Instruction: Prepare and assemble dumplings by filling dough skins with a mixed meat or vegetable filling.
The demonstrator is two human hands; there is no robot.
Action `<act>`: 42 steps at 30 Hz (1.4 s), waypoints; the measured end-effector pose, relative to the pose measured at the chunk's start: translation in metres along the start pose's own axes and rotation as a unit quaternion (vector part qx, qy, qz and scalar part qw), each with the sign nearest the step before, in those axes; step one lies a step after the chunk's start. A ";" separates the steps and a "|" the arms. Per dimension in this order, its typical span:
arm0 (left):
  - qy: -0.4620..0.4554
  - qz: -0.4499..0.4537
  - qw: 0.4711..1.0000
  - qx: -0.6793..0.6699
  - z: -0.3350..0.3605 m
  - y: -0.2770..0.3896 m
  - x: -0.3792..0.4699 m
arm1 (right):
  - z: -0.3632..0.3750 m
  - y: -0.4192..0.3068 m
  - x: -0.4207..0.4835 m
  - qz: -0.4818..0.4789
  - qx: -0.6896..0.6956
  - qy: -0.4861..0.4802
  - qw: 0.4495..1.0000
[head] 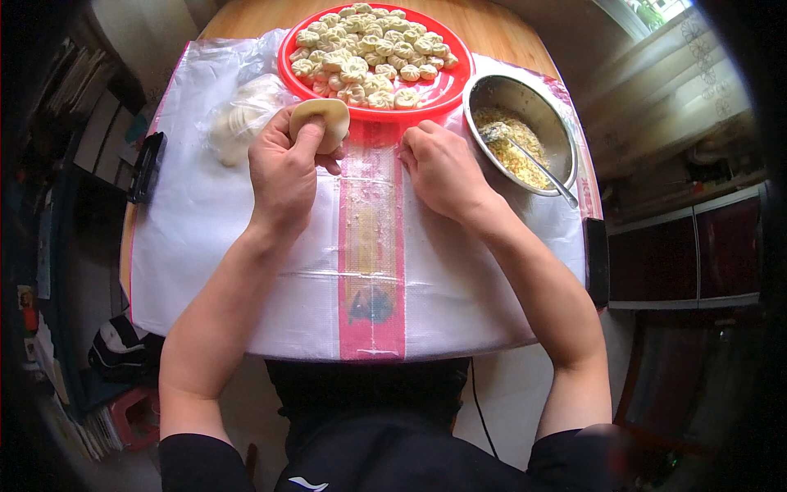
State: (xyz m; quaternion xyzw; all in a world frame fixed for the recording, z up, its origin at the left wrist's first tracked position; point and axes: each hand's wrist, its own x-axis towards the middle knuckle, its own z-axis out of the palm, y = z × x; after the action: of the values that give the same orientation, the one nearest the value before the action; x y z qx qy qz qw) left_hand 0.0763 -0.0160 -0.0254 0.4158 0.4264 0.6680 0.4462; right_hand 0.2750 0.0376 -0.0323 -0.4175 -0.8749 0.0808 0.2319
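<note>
A round, flat dough wrapper (335,120) is in my left hand (284,169), the thumb pressed on its face and the fingers behind it. My right hand (444,169) is half curled over the plastic sheet, just below the tray and left of the bowl; its fingertips are turned down, so whether they pinch anything is hidden. Many pleated dumplings (369,44) lie in a round red plastic tray (430,115). To the right stands a steel bowl (556,111) with crumbly yellowish filling (516,150) and a metal spoon (544,169) leaning on its rim.
A clear plastic bag (246,117) with pale dough-like contents lies left of my left hand. White woven plastic sheeting (203,246) with a pink stripe covers the wooden table (492,27). Dark objects sit at the table's left edge (147,166) and right edge (595,261).
</note>
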 end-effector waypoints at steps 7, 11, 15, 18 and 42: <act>0.001 0.004 1.000 -0.001 -0.005 -0.003 0.000 | -0.012 -0.004 -0.021 0.061 0.266 0.040 0.961; -0.004 0.007 1.000 -0.002 -0.003 -0.002 0.000 | -0.018 -0.013 -0.031 0.170 0.399 0.018 0.901; -0.006 0.011 1.000 -0.008 -0.003 -0.002 0.001 | -0.015 -0.013 -0.039 0.125 0.246 0.115 0.954; -0.014 0.009 1.000 -0.002 -0.004 -0.002 0.001 | 0.000 -0.001 -0.032 0.002 0.103 0.160 0.982; -0.015 0.005 1.000 -0.004 -0.004 -0.003 0.002 | -0.029 0.001 0.002 -0.189 0.001 -0.158 0.969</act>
State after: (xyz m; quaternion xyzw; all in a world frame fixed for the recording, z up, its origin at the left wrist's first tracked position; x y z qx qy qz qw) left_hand 0.0726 -0.0144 -0.0291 0.4264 0.4150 0.6657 0.4503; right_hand 0.2882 0.0376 -0.0067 -0.2266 -0.9634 0.1013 0.1017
